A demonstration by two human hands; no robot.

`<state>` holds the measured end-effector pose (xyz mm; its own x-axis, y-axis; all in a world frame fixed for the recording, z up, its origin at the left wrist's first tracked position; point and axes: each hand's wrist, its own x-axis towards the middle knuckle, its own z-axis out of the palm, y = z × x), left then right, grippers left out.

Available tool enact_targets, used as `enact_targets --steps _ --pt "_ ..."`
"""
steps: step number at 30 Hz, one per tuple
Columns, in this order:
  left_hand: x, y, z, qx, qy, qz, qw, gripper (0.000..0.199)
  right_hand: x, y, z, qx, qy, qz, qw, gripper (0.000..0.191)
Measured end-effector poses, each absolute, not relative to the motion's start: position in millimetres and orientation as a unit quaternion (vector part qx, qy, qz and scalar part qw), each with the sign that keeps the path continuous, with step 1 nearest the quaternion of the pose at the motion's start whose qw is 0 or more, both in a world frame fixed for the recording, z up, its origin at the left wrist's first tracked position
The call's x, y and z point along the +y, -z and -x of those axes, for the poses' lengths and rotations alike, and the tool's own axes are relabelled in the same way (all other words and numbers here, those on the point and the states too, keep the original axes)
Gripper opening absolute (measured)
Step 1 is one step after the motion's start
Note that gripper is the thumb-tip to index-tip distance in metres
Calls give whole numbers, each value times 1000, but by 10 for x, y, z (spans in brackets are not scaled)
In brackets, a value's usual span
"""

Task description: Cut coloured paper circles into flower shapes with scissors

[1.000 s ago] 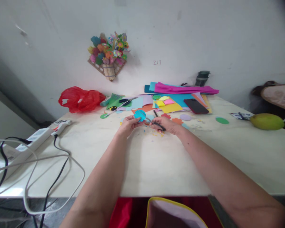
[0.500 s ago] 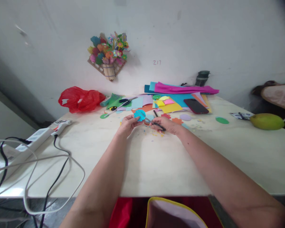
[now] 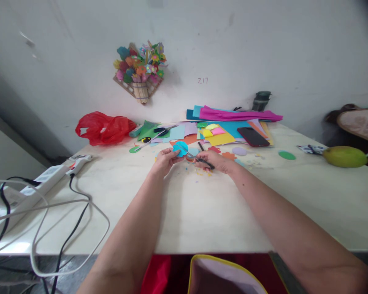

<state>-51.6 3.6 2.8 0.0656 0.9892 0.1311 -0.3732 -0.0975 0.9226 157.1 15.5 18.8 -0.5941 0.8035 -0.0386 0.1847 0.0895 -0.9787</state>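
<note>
Between thumb and fingers, my left hand (image 3: 166,160) pinches a blue paper flower (image 3: 181,148) above the table. My right hand (image 3: 213,159) is closed round the black handles of a pair of scissors (image 3: 205,162). Their blades point left and lie against the flower; whether they are parted is too small to tell. Under and beside the hands are tiny paper scraps (image 3: 207,173). Close by on the right lie an orange paper flower (image 3: 229,156), a red paper flower (image 3: 214,150) and a lilac paper oval (image 3: 239,151).
A second pair of scissors (image 3: 162,131), a red plastic bag (image 3: 102,128), coloured sheets (image 3: 222,139) and a phone (image 3: 253,136) lie toward the wall. At left are a power strip (image 3: 46,179) and loose cables (image 3: 88,200). A yellow-green fruit (image 3: 345,157) sits at right.
Both hands stay nearly in place. The scissors and the blue paper flower have shifted only very slightly against each other.
</note>
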Motion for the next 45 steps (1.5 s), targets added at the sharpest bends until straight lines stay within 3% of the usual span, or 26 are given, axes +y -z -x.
enact_targets --steps 13,23,35,45 --pt "40 -32 515 343 -586 -446 583 19 169 -170 -1568 -681 -576 357 277 18" --pt "2 -45 520 358 -516 -479 614 24 213 -147 -1576 -672 -578 349 304 22" --pt "13 -67 494 380 -581 -464 550 26 189 -124 -1581 -726 -526 351 270 30" --pt "-5 -51 501 382 -534 -491 573 28 209 -123 -1566 -689 -568 341 294 27"
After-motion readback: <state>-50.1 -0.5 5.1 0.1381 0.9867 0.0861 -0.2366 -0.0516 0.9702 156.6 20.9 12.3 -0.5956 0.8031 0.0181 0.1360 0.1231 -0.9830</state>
